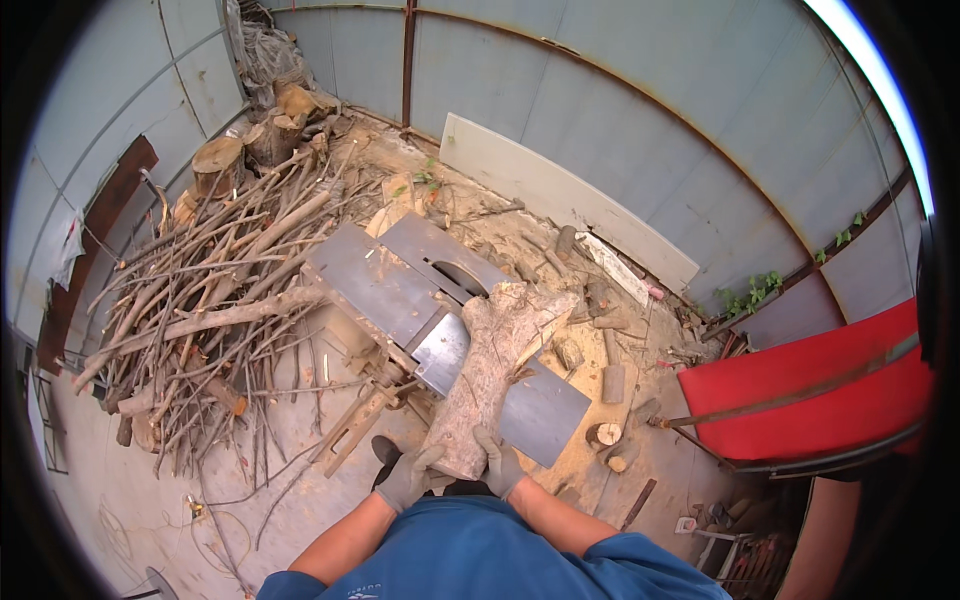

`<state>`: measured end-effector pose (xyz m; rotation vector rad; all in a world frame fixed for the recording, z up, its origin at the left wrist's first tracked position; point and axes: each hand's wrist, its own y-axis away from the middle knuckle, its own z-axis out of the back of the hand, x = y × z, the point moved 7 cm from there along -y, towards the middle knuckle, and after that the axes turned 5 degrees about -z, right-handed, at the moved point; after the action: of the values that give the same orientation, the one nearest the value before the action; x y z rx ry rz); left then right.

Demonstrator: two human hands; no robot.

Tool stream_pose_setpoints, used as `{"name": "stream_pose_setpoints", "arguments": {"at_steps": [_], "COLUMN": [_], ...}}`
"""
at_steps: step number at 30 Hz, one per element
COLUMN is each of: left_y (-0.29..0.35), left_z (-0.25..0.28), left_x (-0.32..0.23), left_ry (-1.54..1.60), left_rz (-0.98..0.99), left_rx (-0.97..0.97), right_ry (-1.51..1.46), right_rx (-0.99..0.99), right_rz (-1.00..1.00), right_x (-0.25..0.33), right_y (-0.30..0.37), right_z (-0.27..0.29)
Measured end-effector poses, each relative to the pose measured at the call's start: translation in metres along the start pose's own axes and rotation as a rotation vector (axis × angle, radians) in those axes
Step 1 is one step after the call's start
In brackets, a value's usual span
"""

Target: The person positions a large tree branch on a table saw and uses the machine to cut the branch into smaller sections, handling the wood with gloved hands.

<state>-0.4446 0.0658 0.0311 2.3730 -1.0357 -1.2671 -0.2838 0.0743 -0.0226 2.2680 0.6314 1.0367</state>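
A thick, pale-barked log point(472, 385), forked at its far end, lies across the metal top of a table saw point(370, 285). My left hand point(408, 478), in a grey work glove, grips the left side of the log's near end. On the right side of that same end, my right hand point(500, 465) is closed against the bark in a matching glove. The near end sits close to my body. Just beyond the log's far end, the round saw blade point(460, 277) stands up through a slot in the table; its lower part is hidden.
A big heap of cut branches point(220, 290) lies left of the saw, with stumps point(217, 165) behind it. Short log pieces point(613, 383) and sawdust cover the ground at right. A red sheet point(800, 385) hangs on a metal frame. Metal panel walls point(620, 100) enclose the place.
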Motion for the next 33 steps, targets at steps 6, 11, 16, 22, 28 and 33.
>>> {"name": "stream_pose_setpoints", "arguments": {"at_steps": [6,11,16,22,28,33], "left_y": [-0.001,0.002,0.002,0.005,-0.001,0.003], "left_z": [0.014,0.012,0.016,0.013,0.028,0.028], "left_x": [-0.001,-0.015,-0.015,-0.025,0.003,0.012], "left_ry": [0.028,0.033,0.023,0.075,-0.060,-0.033], "left_rz": [-0.005,-0.017,-0.017,-0.107,0.043,0.082], "left_rx": [-0.027,-0.023,-0.038,-0.052,0.036,-0.019], "right_ry": [0.021,0.090,0.185,0.320,0.187,0.160], "right_rx": [0.067,0.055,0.083,0.083,0.020,-0.083], "right_rz": [-0.056,-0.104,-0.116,-0.233,-0.113,-0.106], "right_x": [0.000,0.001,0.015,0.007,-0.006,-0.018], "right_y": [-0.003,-0.005,0.003,0.000,0.012,0.013], "right_z": [-0.012,-0.015,-0.030,-0.019,-0.001,0.015]}}
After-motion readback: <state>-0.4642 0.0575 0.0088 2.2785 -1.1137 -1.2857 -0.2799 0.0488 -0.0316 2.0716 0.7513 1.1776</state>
